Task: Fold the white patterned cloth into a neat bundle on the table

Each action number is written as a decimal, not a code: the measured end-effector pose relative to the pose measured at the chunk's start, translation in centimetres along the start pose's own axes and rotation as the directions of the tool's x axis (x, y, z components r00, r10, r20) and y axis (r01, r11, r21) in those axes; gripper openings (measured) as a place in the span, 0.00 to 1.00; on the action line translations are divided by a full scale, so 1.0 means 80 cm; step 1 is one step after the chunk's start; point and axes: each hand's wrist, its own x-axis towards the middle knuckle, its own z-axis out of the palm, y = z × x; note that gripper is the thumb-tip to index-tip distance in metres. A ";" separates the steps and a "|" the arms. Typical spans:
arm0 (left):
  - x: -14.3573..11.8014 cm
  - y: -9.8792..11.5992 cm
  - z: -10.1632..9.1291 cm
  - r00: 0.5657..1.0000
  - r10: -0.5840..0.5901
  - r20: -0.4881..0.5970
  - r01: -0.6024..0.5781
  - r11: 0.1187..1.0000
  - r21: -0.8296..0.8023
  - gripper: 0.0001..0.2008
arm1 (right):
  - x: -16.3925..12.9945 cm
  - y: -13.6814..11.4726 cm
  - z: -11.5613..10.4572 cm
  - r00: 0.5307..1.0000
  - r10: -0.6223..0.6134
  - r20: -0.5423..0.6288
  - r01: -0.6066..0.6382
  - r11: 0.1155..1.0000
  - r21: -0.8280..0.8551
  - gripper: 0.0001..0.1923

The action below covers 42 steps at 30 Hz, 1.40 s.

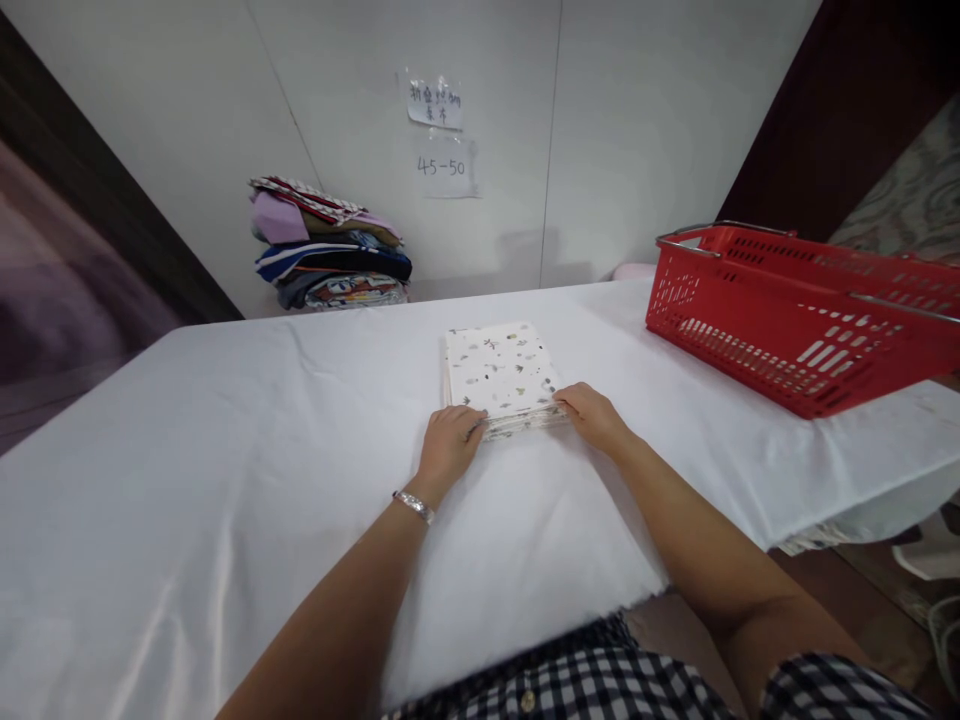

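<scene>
Folded cloth (501, 375), white with small printed leaves, lies near the middle of the table (187, 480), and both of my hands are at its near edge. From my seat far away I see first the checked shirt (570, 680) at the bottom, then my two forearms going forward over the white table cover. My left hand (448, 445), with a silver bracelet (413, 505) on the wrist, rests on the near left corner; the fingers are curled and pressed together on the layers. My right hand (598, 415) is on the near right corner, fingers bent over the edge, and they seem to pinch the layers, though I cannot tell this surely. I think the hands sit at the two corners so that the stacked layers stay even and do not slide.

Further to the right, a red basket (795, 320) stands on the table, well apart from the cloth. Behind, against the wall, is a pile of coloured fabrics (330, 245), and above it two paper notes (439, 135). Nothing stands between my hands and the cloth.
</scene>
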 end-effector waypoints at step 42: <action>0.003 0.003 -0.005 0.999 -0.012 0.034 0.011 1.000 0.026 0.08 | -0.007 0.015 -0.017 0.931 0.340 0.133 -0.351 0.934 0.073 0.03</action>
